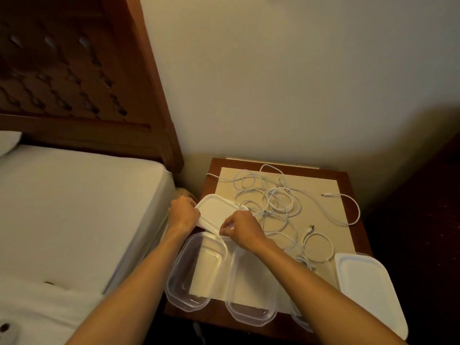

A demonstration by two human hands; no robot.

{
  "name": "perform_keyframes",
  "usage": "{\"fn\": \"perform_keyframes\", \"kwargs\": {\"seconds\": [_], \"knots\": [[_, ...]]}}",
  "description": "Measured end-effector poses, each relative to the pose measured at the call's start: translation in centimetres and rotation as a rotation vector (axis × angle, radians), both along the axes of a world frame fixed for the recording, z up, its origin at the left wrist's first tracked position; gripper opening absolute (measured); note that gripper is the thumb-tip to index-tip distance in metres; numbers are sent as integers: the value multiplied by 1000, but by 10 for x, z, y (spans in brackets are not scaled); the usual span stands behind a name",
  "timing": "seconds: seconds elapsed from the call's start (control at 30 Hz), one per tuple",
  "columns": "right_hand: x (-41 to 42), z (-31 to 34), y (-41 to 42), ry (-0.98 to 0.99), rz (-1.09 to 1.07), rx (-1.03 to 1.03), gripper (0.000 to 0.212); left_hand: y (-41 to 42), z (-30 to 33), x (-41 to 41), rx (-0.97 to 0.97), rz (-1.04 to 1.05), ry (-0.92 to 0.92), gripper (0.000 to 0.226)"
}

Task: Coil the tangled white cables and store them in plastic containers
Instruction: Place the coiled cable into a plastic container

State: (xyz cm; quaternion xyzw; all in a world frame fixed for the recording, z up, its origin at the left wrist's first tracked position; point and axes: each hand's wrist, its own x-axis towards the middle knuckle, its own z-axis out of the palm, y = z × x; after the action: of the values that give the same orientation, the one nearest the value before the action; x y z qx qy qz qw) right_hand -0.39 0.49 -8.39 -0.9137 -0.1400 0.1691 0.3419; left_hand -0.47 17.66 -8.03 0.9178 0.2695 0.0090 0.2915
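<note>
Both hands hold a white lid [219, 210] above the table [348, 185]: left hand [184, 214] grips its far-left edge, right hand [240, 229] pinches its near edge. The right forearm hides part of the middle container [251, 312]. Tangled cables [273, 202] lie behind.

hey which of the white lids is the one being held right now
The white lid at the table's left rear, gripped by both the left hand and the right hand. The other lid lies untouched at the right front.
</note>
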Motion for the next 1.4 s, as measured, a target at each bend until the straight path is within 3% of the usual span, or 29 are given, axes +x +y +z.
{"fn": "perform_keyframes", "kwargs": {"seconds": [0.17, 0.33, 0.53, 0.63, 0.77, 0.9, 1.13, 1.27, 1.4], "knots": [[1, -4, -2, -43, -27, 7, 22, -1, 14, 4, -68, 22, -119, 11], [-2, 1, -7, -144, -33, 24, 31, -18, 67, 6, 1, -4, -280, 15], [-19, 29, -30, -382, -153, 134, 73, -34, 125, -12, 108, -68, -525, 16], [-41, 52, -56, -464, -186, 190, 84, -50, 139, -29, 76, -165, -582, 14], [-84, 60, -107, -549, -178, 142, 99, -95, 129, -53, -106, -298, -533, 13], [-125, 41, -152, -521, -308, -4, 105, -150, 89, -75, -213, -458, -517, 12], [-175, 12, -174, -375, -528, -457, 98, -167, -10, -106, 76, -520, -423, 29], [-168, 13, -161, -78, -441, -533, 102, -159, -33, -114, 236, -545, -233, 40], [-158, 5, -149, -57, -436, -552, 106, -159, -45, -120, 308, -563, -168, 48]]}}
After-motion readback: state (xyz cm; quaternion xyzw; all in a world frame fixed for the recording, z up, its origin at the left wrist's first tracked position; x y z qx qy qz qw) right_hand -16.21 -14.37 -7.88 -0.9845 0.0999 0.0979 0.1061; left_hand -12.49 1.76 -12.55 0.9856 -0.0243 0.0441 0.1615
